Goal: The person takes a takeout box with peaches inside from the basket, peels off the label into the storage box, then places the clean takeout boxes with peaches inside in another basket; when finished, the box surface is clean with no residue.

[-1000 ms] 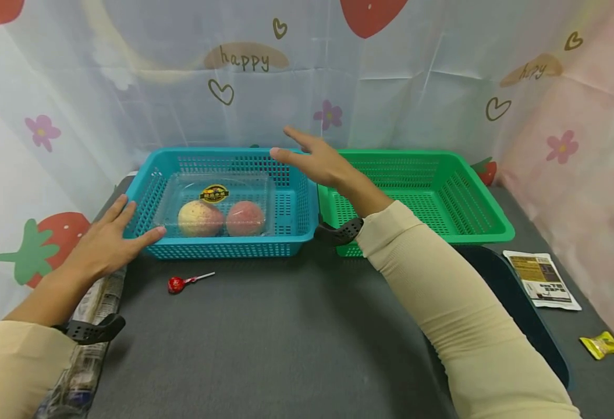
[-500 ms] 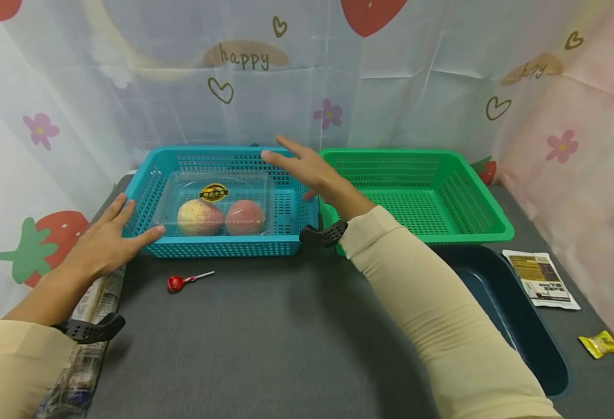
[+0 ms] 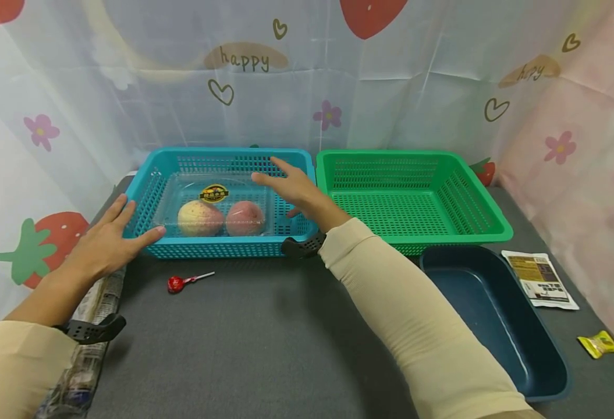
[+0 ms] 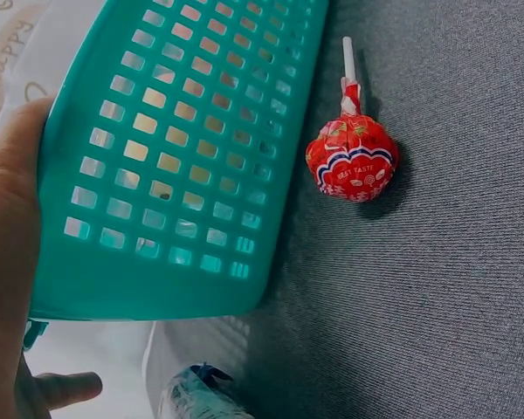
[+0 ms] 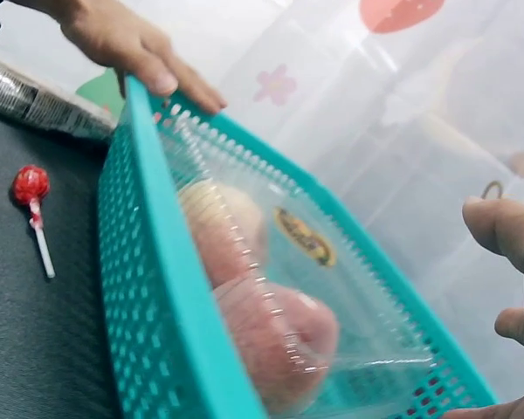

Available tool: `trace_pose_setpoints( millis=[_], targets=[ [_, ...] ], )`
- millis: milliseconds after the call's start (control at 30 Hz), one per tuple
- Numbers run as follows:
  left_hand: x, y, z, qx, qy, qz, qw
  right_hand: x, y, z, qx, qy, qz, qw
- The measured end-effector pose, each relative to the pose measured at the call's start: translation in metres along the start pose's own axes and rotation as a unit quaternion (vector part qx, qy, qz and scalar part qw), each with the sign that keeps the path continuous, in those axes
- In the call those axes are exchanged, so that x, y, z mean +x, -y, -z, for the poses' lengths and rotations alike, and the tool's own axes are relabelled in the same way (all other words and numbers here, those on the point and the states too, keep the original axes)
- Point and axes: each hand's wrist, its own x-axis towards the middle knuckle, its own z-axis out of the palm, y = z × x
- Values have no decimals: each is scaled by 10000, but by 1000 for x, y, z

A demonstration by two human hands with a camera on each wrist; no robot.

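- Left hand (image 3: 102, 244): fingers spread and thumb apart, touching the near left corner of the blue perforated plastic basket (image 3: 223, 250).
- Right hand (image 3: 300, 189): fingers apart and holding nothing, over that basket's right end.
- Clear plastic box (image 3: 214, 194): inside the basket, between the two hands, with two peaches (image 3: 245, 219) in it.
- Red-wrapped lollipop (image 3: 176, 284): on the grey cloth (image 3: 233, 349), just nearer the person than the left thumb.
- Green perforated basket (image 3: 390, 209): just right of the right hand.
- Dark blue tray (image 3: 490, 314): farther right, nearer the person.
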Motion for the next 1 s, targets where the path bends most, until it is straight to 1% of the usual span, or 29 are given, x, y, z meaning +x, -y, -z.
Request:
trace_pose_setpoints(
  millis=[200,400,600,867,1000],
  targets=[
    [-1,-1,-1,52,-121,36,9999,4,-7,-14,124,143,-164,9997],
    [-1,0,-2,140,-186,44,9997,8,-10,-23,6,89,-281,9996],
    [-1,-1,-3,139,-182,40,9997,11,-14,-28,-99,52,-424,9990],
    [0,1,-4,124,-238,24,9996,15,-17,-31,12,339,-508,9981],
    [-1,1,-4,96,-242,17,9997,17,-19,-34,-127,333,-514,9980]
  ],
)
